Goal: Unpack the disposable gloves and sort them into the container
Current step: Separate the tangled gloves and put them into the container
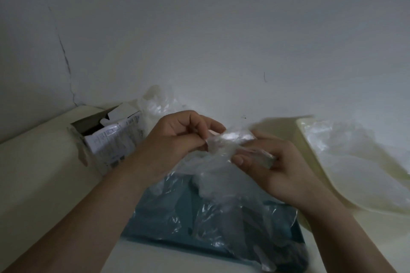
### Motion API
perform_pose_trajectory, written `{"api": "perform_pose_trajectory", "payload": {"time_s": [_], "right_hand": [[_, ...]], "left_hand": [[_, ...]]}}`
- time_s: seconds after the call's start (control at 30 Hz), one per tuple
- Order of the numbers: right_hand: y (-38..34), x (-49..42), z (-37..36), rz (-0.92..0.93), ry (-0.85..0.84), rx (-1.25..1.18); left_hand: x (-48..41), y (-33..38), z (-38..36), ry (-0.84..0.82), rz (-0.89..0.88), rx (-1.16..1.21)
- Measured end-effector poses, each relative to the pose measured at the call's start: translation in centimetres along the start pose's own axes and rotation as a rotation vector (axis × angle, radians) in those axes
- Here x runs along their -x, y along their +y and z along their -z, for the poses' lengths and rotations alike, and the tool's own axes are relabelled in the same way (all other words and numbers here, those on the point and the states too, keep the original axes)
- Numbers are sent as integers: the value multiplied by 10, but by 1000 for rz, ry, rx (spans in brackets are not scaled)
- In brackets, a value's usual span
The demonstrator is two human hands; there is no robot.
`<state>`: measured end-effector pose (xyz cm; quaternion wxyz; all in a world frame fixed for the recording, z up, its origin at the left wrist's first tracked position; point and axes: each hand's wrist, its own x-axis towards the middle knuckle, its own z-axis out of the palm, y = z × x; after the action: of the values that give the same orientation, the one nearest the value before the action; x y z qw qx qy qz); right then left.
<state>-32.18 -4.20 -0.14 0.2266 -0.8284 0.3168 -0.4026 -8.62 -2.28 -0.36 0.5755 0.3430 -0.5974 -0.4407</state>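
Observation:
A clear plastic glove [230,142] is stretched between both hands above the table. My left hand [177,137] pinches its left end with curled fingers. My right hand [273,162] grips its other end, thumb on top. More clear gloves [221,210] hang and pile below, over a teal container [159,210] at the centre. The opened glove carton [111,139] lies on its side at the left, flap up.
A pale yellow tray or lid [332,184] at the right holds crumpled clear plastic [346,139]. More clear film [159,102] lies against the wall behind the carton. The cream table [40,173] meets a white wall close behind.

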Motion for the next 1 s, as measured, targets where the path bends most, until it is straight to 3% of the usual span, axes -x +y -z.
{"api": "perform_pose_trajectory", "payload": {"time_s": [0.1,0.2,0.33,0.43,0.53,0.77,0.9,1.0], "right_hand": [[3,1,-2,-2,14,43],[8,0,-4,0,36,66],[14,-2,-6,-6,21,130],[15,-1,-7,25,-28,123],[19,0,-10,4,-94,154],[22,1,-8,-100,-126,177],[4,1,0,-99,-61,-25],[-12,2,5,-125,-42,-253]], "left_hand": [[-6,-1,-8,228,48,366],[-10,-8,-11,346,250,715],[-7,-22,-13,121,533,610],[-4,-23,-17,12,502,442],[-6,-22,-17,77,419,328],[-11,-11,1,151,322,439],[-13,-13,6,178,364,446],[-10,-9,3,42,389,420]]}}
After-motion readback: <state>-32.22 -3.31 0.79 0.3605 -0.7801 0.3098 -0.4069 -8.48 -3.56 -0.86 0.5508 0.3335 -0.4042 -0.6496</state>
